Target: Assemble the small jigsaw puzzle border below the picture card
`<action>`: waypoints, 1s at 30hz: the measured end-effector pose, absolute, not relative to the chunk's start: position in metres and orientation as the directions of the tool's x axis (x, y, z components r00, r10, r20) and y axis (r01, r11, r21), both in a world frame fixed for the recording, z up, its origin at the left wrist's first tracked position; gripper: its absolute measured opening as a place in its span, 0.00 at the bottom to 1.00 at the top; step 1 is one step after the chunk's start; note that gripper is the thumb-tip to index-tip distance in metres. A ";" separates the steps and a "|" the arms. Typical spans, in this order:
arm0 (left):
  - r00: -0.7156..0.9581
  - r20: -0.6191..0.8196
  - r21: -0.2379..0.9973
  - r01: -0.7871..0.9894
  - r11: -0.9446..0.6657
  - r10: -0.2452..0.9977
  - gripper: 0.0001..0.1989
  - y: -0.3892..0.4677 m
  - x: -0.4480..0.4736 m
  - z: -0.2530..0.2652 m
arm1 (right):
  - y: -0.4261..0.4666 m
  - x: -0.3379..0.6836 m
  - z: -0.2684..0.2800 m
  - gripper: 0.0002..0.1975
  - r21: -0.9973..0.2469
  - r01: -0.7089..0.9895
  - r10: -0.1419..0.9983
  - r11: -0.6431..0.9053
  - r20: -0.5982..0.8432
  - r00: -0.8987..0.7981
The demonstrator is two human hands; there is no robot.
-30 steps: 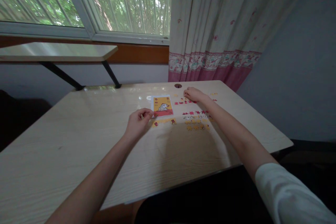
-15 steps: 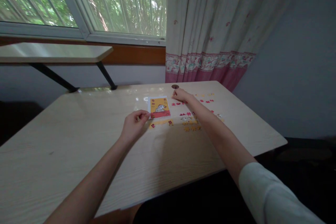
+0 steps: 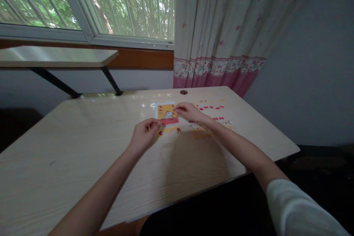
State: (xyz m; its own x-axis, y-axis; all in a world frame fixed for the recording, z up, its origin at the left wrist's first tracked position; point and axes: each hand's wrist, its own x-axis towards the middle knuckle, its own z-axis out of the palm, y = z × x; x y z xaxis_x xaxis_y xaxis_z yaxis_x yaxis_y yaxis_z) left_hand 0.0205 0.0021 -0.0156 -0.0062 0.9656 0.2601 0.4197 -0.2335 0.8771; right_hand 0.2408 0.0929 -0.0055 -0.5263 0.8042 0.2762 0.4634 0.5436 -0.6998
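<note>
Barred window (image 3: 127,7) beside floral curtain (image 3: 212,25); raised shelf (image 3: 61,55) on black supports (image 3: 111,80).

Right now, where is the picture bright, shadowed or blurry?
Head view: the window is the brightest part; small pale glare spots lie on the table left of the picture card. Head view: a broad soft shadow spreads on the near side of the puzzle pieces, whose fine edges look blurred.

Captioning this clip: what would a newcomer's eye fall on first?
Probably the yellow-and-red picture card on the pale table, with the left hand at its near left corner and the right hand by its right edge. Next, the small red puzzle pieces in rows to its right, then the bright window at upper left.
</note>
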 end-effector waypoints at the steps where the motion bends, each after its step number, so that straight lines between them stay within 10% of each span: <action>1: 0.028 0.242 0.888 0.395 -0.234 0.970 0.15 -0.001 0.024 -0.016 | 0.078 0.241 -0.007 0.08 -0.760 0.381 0.790 0.527 0.272 -0.549; 12: 0.346 0.288 0.789 0.442 -0.426 0.893 0.12 -0.021 0.057 -0.021 | 0.005 0.245 -0.029 0.14 -0.985 -0.037 0.887 0.169 0.168 -0.431; 30: 0.203 0.097 0.992 0.065 -0.113 0.974 0.15 -0.019 0.061 -0.014 | 0.000 0.247 -0.028 0.14 -0.947 0.106 0.896 0.304 0.247 -0.369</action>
